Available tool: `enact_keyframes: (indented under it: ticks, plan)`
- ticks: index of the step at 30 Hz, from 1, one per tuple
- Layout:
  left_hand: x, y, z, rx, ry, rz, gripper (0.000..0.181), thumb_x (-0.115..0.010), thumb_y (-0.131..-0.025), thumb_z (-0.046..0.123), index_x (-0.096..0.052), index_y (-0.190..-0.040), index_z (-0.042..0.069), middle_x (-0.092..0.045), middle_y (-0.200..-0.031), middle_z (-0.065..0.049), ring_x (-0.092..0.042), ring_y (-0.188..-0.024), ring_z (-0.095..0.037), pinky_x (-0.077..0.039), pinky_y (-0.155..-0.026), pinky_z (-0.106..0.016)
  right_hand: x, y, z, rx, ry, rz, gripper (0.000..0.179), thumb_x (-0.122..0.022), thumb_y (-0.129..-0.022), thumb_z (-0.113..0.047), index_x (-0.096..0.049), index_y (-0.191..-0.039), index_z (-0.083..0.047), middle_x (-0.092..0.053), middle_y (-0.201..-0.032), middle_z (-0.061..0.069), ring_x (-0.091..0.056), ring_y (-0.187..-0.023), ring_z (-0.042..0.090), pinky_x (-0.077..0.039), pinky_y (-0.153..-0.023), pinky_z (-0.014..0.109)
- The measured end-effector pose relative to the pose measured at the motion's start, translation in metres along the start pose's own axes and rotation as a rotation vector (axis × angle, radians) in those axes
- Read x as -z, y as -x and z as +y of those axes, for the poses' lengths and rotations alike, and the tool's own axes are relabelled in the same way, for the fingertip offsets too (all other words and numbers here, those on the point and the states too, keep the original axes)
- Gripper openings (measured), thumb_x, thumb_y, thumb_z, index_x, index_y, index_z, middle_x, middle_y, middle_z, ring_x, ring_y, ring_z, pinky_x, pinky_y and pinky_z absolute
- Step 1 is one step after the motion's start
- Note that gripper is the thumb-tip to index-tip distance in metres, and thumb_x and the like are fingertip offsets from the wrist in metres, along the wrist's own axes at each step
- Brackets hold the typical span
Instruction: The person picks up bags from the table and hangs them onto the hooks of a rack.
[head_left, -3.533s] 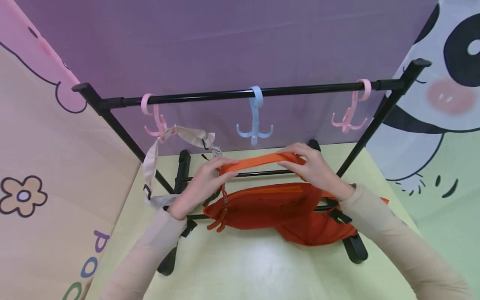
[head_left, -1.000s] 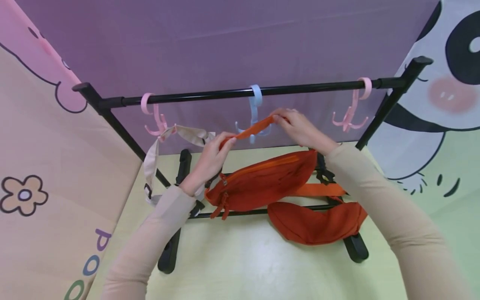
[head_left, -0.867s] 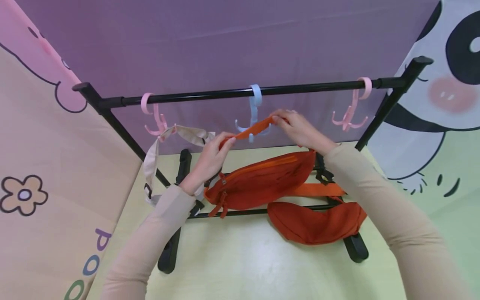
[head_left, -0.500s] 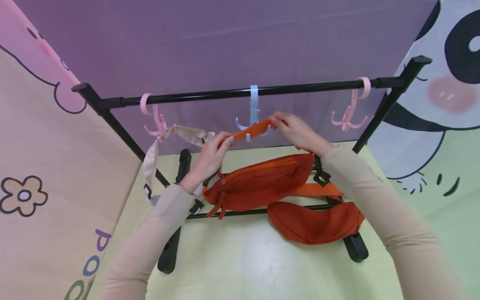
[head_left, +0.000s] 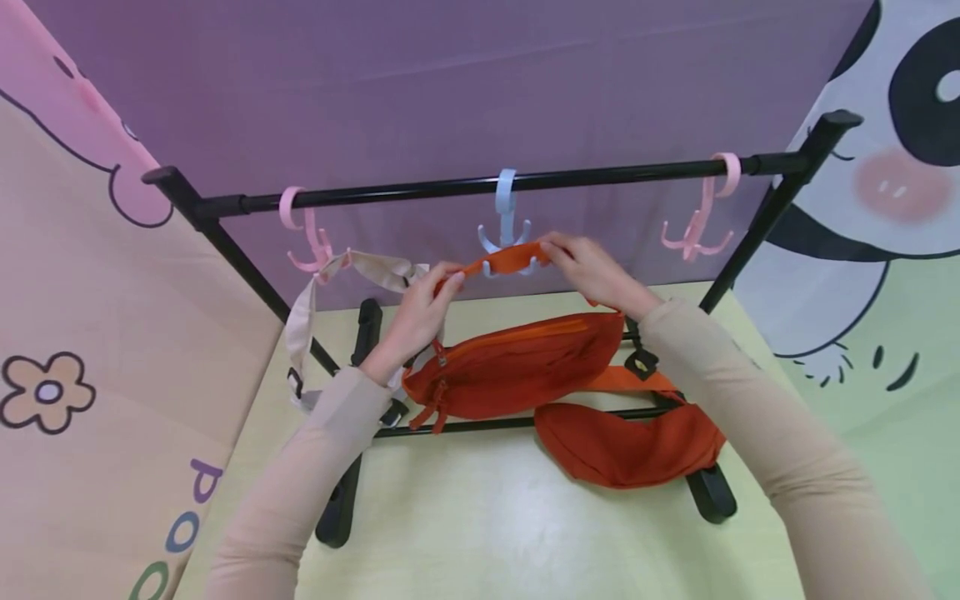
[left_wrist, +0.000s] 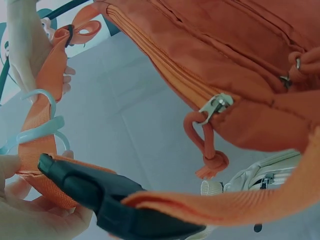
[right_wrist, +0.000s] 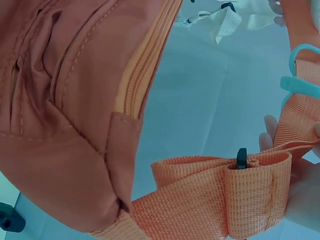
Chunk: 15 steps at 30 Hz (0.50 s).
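Observation:
An orange waist bag [head_left: 517, 367] hangs below its orange strap [head_left: 512, 258]. My left hand [head_left: 420, 315] pinches the strap's left part, beside a black buckle [left_wrist: 95, 195] seen in the left wrist view. The right hand [head_left: 596, 268] pinches it farther right. Between them the strap lies across the blue hook [head_left: 506, 204]; prong tips show in front of it and others behind. In the right wrist view the bag's end [right_wrist: 65, 175] and looped webbing [right_wrist: 255, 192] appear close up.
The hook hangs from a black rack bar [head_left: 405, 192], with pink hooks [head_left: 318, 242] [head_left: 697, 229] on either side. A white strap [head_left: 302, 325] hangs on the left pink one. A second orange bag [head_left: 630, 446] lies on the rack's lower bar and pale surface.
Both hands have raised the waist bag's strap to the blue hook, then lowered it slightly onto the prongs. The hook has turned on the bar. The second orange bag stays low at right.

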<state>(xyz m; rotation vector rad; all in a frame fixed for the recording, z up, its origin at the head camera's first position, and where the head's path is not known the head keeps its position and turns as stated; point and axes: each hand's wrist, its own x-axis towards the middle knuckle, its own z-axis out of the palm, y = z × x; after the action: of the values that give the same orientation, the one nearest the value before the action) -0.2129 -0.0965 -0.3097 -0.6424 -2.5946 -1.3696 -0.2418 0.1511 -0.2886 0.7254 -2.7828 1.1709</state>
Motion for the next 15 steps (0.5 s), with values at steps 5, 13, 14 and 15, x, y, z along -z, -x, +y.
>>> enact_keyframes:
  ticks: [5, 13, 14, 15]
  plan:
    - [-0.003, -0.001, -0.002, 0.006, 0.016, 0.008, 0.027, -0.041, -0.095, 0.024, -0.054, -0.111, 0.007, -0.049, -0.077, -0.009, -0.036, -0.054, -0.018, -0.031, -0.054, -0.028, -0.005, 0.004, 0.003, -0.02, -0.006, 0.017, 0.038, -0.034, -0.096, -0.028, -0.05, -0.123, -0.006, -0.051, -0.083, 0.016, -0.039, -0.063, 0.026, -0.035, -0.07, 0.036]
    - [-0.007, -0.001, -0.005, 0.03, 0.041, -0.002, 0.031, -0.039, -0.095, 0.025, -0.051, -0.119, 0.008, -0.05, -0.085, -0.009, -0.04, -0.067, -0.02, -0.033, -0.06, -0.029, -0.011, 0.009, 0.006, -0.015, -0.058, 0.012, 0.039, -0.035, -0.096, -0.026, -0.044, -0.13, -0.007, -0.05, -0.124, 0.014, -0.049, -0.096, 0.026, -0.038, -0.085, 0.04]
    - [-0.008, -0.001, -0.006, 0.031, 0.043, -0.003, 0.032, -0.039, -0.095, 0.025, -0.05, -0.12, 0.008, -0.051, -0.088, -0.009, -0.042, -0.07, -0.02, -0.033, -0.062, -0.029, -0.012, 0.01, 0.006, -0.014, -0.065, 0.008, 0.039, -0.035, -0.096, -0.026, -0.044, -0.131, -0.008, -0.049, -0.124, 0.014, -0.049, -0.099, 0.026, -0.037, -0.087, 0.04]
    - [-0.008, 0.0, -0.006, 0.033, 0.043, -0.004, 0.032, -0.039, -0.095, 0.025, -0.05, -0.12, 0.009, -0.052, -0.091, -0.01, -0.042, -0.071, -0.02, -0.034, -0.063, -0.03, -0.013, 0.011, 0.006, -0.011, -0.071, 0.005, 0.04, -0.035, -0.096, -0.027, -0.043, -0.131, -0.01, -0.049, -0.126, 0.013, -0.049, -0.103, 0.026, -0.036, -0.09, 0.041]
